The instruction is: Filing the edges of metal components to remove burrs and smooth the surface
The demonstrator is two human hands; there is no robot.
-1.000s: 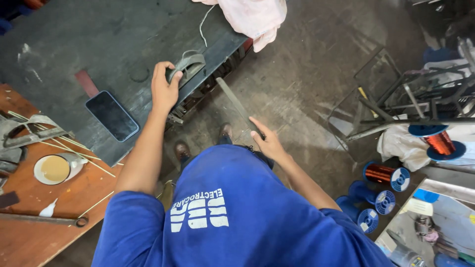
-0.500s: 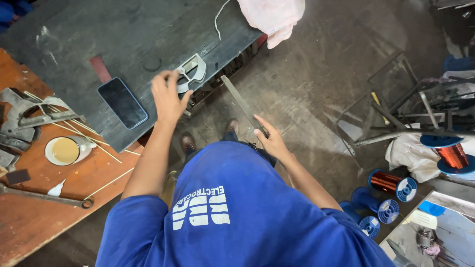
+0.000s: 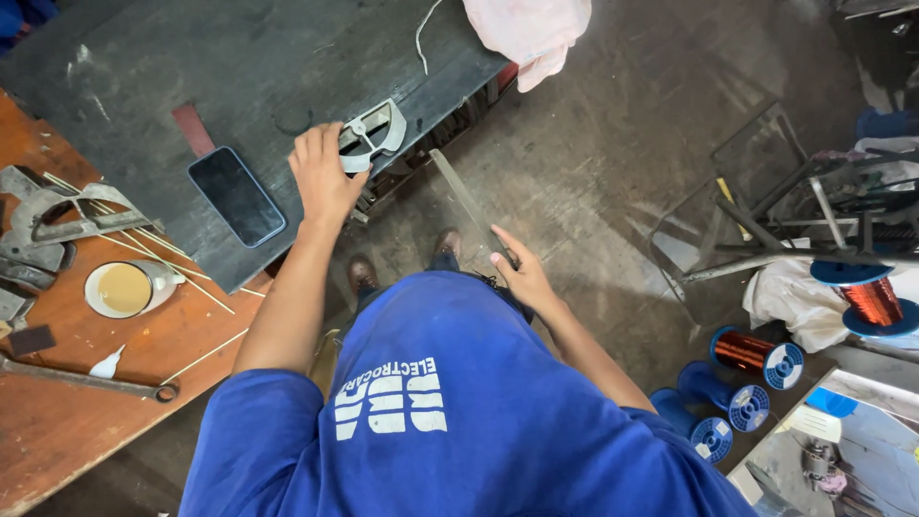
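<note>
Meanwhile, the left hand (image 3: 324, 177) is gripping a grey metal bracket (image 3: 371, 136) on the dark surface (image 3: 144, 77) — the right hand (image 3: 522, 275) fingers are clasping a long flat strip (image 3: 466, 203).

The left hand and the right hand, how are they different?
The left hand reaches up to the dark bench top and grips a grey curved metal piece; the right hand hangs low beside the body and holds a long flat strip. The left arm is stretched out, the right bent. Both are bare.
</note>
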